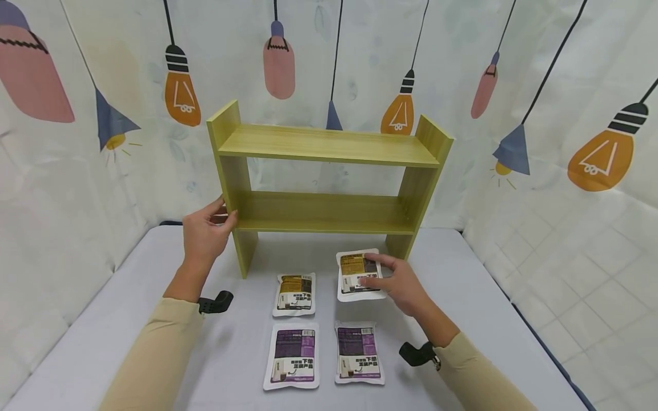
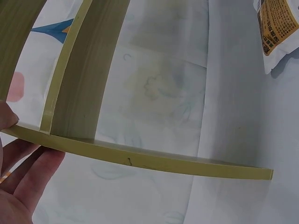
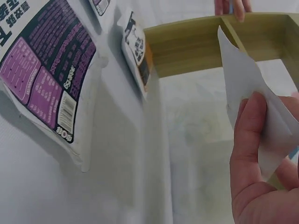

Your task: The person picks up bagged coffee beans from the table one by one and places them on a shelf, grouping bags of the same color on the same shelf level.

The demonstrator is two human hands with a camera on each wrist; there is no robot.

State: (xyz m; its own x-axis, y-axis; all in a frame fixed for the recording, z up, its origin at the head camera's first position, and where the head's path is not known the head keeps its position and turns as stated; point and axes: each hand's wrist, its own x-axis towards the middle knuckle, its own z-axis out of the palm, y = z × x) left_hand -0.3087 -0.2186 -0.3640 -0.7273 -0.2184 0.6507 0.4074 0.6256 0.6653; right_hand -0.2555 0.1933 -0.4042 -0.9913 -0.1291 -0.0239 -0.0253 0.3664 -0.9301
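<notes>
The fingers of the right hand are clamped on the held packet, which is pinched at its right edge and carried above the worktop, in front of the shelf and near its right leg. An edge grip is presumably used so that the packet is not crushed. By the fingers of the left hand, the left side panel is gripped, the thumb and the other fingers being set on opposite sides; the shelf is probably steadied in this way. Both forearms are extended forward; the left hand is raised to about the lower board's level, while the right is held lower and angled inward. Nearer the body, a brown-labelled packet, a left purple packet and a right purple packet are laid apart, labels upward, apparently for easy separate grasping. The scene is backed by a lamp-patterned curtain.
</notes>
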